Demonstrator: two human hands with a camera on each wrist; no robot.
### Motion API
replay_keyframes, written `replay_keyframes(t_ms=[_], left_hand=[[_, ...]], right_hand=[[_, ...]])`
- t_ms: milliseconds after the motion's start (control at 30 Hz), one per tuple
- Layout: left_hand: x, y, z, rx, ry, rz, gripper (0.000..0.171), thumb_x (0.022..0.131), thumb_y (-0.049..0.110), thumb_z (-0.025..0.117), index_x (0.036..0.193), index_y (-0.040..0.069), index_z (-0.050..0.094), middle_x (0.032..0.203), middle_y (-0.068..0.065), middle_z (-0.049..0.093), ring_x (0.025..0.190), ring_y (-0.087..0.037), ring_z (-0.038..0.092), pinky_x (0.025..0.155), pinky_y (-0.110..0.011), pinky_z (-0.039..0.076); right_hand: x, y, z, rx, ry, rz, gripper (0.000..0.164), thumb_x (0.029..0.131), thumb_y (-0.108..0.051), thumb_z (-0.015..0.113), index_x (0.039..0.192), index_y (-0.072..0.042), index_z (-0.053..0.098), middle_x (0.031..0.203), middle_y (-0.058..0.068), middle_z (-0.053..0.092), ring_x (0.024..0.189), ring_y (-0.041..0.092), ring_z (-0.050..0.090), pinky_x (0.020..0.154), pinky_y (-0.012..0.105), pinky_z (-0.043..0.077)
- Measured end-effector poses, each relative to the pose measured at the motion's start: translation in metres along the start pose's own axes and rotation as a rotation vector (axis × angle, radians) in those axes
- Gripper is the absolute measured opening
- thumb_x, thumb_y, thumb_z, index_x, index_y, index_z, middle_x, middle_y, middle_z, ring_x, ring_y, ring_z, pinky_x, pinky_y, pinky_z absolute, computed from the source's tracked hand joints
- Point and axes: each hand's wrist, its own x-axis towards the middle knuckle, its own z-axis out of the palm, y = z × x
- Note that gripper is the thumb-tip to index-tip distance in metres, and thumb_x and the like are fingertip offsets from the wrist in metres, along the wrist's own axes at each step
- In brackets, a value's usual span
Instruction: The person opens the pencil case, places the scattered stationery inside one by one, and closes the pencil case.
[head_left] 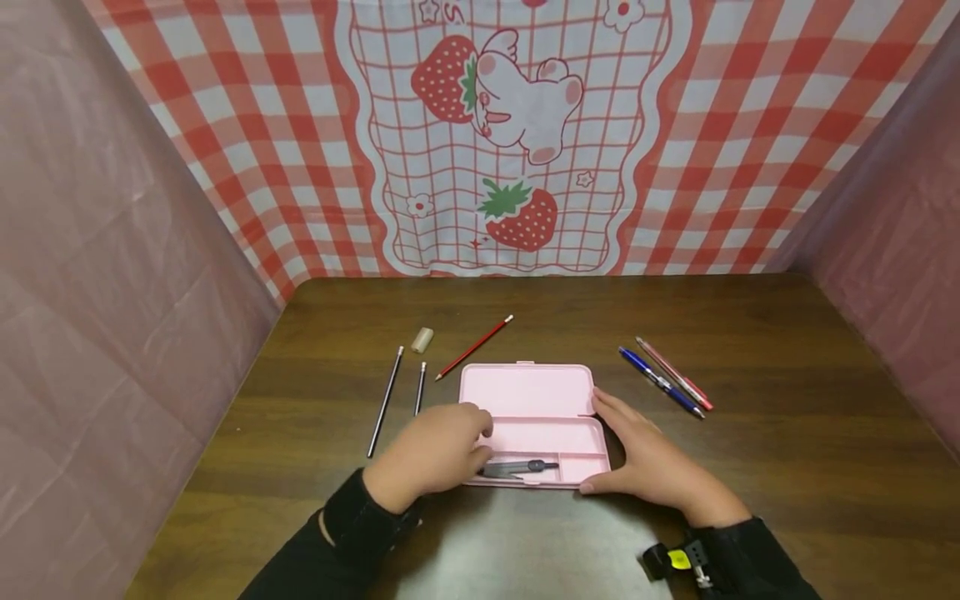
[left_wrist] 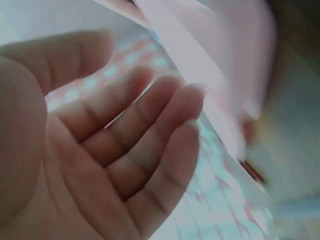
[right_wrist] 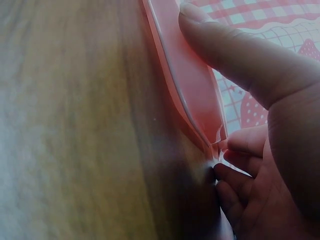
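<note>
The left hand [head_left: 432, 450], loosely curved and empty, is at the left end of the pink case [head_left: 542, 434] on the table [head_left: 787, 367], contact unclear. The right hand [head_left: 651, 465] grips its right end, thumb at front, fingers by the hinge. A compass [head_left: 525, 467] lies inside. The cloth [head_left: 510, 137] behind shows an S-like letter [head_left: 453, 13].

A strawberry-printed checked cloth [head_left: 292, 100] hangs behind the wooden table [head_left: 780, 358], between pink drapes [head_left: 112, 292].
</note>
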Motion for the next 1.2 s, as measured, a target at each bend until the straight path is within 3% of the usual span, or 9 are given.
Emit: replay_keyframes(t_ms=[200,300,467,800,1200], left_hand=[[-0.015,-0.041,0.000,0.103,0.151,-0.096,0.020,0.091,0.026,0.077,0.102,0.011,0.071,0.091,-0.001,0.066,0.081,-0.019,0.065,0.072,-0.040,0.054],[-0.021,-0.054,0.001,0.135,0.170,-0.135,0.025,0.090,0.027,0.079,0.106,0.008,0.071,0.092,-0.002,0.066,0.082,-0.021,0.066,0.070,-0.040,0.055],[-0.022,-0.074,0.002,0.157,0.117,-0.221,0.027,0.091,0.029,0.077,0.104,0.007,0.068,0.087,-0.003,0.062,0.075,-0.020,0.061,0.065,-0.039,0.053],[-0.023,-0.106,0.000,0.170,0.107,-0.343,0.035,0.091,0.028,0.075,0.107,-0.002,0.065,0.095,-0.013,0.065,0.089,-0.032,0.068,0.072,-0.049,0.057],[-0.010,-0.131,0.000,0.054,0.026,-0.450,0.031,0.090,0.026,0.074,0.101,-0.001,0.064,0.092,-0.013,0.065,0.079,-0.027,0.064,0.074,-0.048,0.055]], right_hand=[[-0.001,-0.001,-0.001,-0.009,0.001,0.013,0.125,0.069,-0.066,0.087,0.158,0.002,0.032,0.166,0.018,0.025,0.147,0.047,0.028,0.109,0.070,0.029],[-0.001,0.000,-0.001,-0.011,0.003,0.009,0.125,0.069,-0.066,0.087,0.158,0.002,0.032,0.166,0.018,0.025,0.147,0.048,0.028,0.109,0.070,0.029],[-0.002,0.001,-0.001,-0.004,0.005,0.004,0.124,0.070,-0.064,0.087,0.158,0.002,0.032,0.166,0.018,0.025,0.147,0.047,0.028,0.109,0.070,0.029],[-0.001,0.000,0.000,0.000,0.002,0.003,0.123,0.070,-0.065,0.087,0.158,0.002,0.032,0.166,0.018,0.025,0.147,0.047,0.028,0.109,0.070,0.028],[-0.001,-0.001,0.001,0.001,0.001,0.001,0.123,0.070,-0.065,0.087,0.159,0.001,0.032,0.166,0.018,0.026,0.147,0.047,0.028,0.109,0.071,0.028]])
